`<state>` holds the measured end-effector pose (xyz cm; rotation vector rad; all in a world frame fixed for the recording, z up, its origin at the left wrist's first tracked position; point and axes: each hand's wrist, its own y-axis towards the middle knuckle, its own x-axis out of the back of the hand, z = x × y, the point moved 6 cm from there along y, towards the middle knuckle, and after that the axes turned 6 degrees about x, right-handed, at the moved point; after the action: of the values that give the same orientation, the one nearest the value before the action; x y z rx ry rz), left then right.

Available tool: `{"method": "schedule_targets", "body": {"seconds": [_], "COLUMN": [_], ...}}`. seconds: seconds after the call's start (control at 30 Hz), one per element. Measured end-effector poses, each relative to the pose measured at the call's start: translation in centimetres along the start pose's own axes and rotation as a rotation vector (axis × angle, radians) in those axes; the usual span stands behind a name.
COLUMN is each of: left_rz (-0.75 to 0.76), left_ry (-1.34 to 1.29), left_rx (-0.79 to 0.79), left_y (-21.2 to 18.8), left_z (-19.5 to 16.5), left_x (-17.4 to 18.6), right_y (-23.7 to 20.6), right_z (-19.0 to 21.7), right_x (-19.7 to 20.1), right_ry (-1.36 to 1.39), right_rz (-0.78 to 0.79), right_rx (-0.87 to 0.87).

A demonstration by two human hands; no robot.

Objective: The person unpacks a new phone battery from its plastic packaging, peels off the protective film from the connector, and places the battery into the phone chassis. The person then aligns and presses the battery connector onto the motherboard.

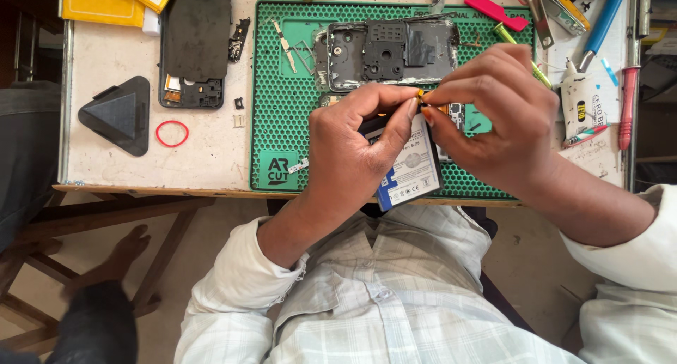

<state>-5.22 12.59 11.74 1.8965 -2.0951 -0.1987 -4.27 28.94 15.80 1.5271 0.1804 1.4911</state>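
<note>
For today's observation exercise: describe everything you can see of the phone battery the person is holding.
The battery is a flat rectangular pack with a white label face, a blue lower corner and dark edges. It is tilted above the green mat's near edge. The left hand covers its left side; the right hand pinches a small orange strip at its top.

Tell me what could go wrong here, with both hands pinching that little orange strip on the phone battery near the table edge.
1. The orange strip is pinched between the left hand and right hand; a hard pull might tear it.
2. The battery juts past the edge of the green mat, so it might slip into the lap.
3. Small loose parts lie on the table and could get knocked off.
</note>
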Motion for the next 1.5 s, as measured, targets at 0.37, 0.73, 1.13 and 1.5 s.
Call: {"method": "schedule_targets", "body": {"seconds": [0.37,0.73,1.13,1.5], "left_rz": [-0.108,-0.066,-0.036,-0.03], "left_ry": [0.156,0.26,0.235,0.197], "left_rx": [-0.168,-0.289,-0.248,-0.214], "left_y": [-0.7,-1.4,-1.1,-0.9], "left_z": [-0.8,-1.3,-1.2,-1.1], "left_x": [-0.4,-1.3,-1.0,-1.0], "right_y": [0.1,0.4,0.1,-1.3], "right_z": [0.6,0.5,0.1,-1.0], "right_x": [0.2,0.0,-0.1,-0.5], "right_ry": [-0.086,-0.118,-0.018,0.031], "right_rz": [-0.008,0.01,-0.008,-0.001], "right_rx": [-0.011,-0.002,-0.072,-0.19]}}
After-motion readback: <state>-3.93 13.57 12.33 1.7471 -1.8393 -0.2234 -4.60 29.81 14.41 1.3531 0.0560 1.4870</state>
